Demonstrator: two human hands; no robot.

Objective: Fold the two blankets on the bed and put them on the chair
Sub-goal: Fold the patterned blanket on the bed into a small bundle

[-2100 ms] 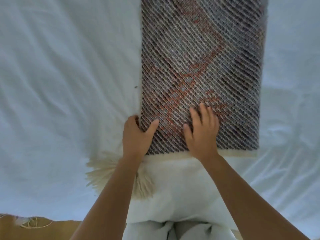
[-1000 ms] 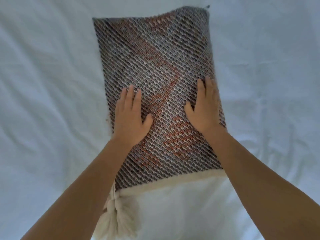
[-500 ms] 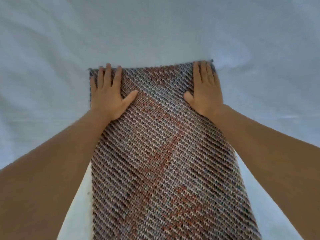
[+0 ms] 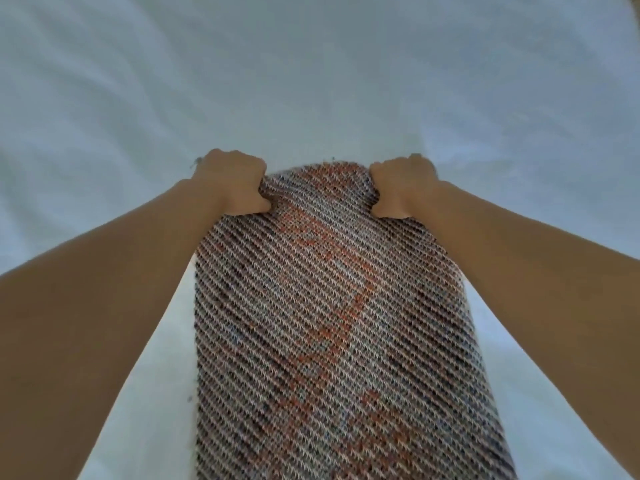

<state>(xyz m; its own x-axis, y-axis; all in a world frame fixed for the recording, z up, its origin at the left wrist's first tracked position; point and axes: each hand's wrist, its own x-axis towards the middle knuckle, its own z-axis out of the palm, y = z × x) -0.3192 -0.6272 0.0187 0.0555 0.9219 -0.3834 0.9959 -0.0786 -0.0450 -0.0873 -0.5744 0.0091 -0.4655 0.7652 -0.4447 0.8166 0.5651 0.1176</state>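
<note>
We see a woven blanket, striped diagonally in grey, dark and cream with an orange-red pattern down its middle, lying as a long narrow strip on the white bed. Our left hand grips the blanket's far left corner and our right hand grips its far right corner. On both hands the fingers are curled tight round the far edge, with the thumbs pressed onto the top face, and the cloth bunches up between the two fists. Our bare forearms run along the blanket's long sides, the right one overlapping its right edge. The blanket's near end runs out of view.
</note>
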